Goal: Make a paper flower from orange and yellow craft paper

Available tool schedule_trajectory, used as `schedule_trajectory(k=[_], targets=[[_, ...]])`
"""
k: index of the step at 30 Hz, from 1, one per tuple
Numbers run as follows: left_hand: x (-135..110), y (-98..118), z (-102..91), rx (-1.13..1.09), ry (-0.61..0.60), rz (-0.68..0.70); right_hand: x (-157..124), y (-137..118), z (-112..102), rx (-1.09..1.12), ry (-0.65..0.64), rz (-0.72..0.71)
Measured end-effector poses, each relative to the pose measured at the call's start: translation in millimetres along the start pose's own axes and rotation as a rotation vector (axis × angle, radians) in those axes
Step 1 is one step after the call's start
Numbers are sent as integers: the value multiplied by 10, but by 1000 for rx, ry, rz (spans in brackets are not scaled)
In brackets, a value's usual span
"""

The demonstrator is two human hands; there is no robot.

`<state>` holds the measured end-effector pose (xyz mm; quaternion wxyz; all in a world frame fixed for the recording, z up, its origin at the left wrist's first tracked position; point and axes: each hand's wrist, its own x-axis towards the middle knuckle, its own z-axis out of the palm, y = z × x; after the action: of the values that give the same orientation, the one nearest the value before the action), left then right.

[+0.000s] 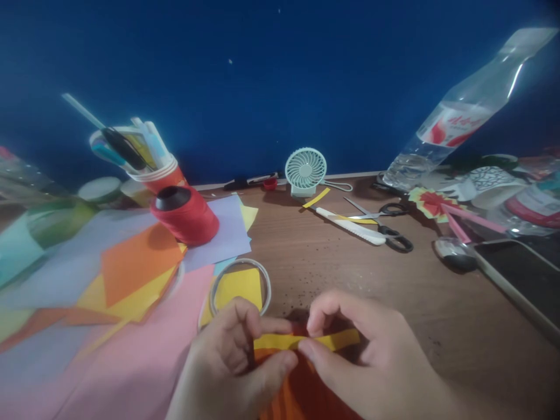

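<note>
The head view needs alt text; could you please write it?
The left hand and right hand hold a yellow strip near orange material. Beyond them are a red thread spool, a mint fan and black-handled scissors on a brown table.

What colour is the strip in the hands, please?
The strip is yellow, seen best in the head view.

Narrow yellow strip (280,342), slightly bent, crosswise at far end of orange sheet (301,399).
</note>
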<state>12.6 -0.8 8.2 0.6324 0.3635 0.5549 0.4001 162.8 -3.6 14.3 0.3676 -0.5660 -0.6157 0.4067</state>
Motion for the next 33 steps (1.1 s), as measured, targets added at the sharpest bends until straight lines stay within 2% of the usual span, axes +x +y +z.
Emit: schedule_trajectory(k=[7, 17, 27, 33], targets=[[55, -14, -35, 32, 27, -43, -20, 1, 6, -39, 7, -69], [36, 16, -13, 5, 64, -71, -1, 40, 18, -46, 62, -81], [21, -71, -19, -70, 66, -82, -15, 41, 22, -44, 57, -113], [12, -61, -14, -41, 98, -60, -16, 52, 22, -23, 30, -113]])
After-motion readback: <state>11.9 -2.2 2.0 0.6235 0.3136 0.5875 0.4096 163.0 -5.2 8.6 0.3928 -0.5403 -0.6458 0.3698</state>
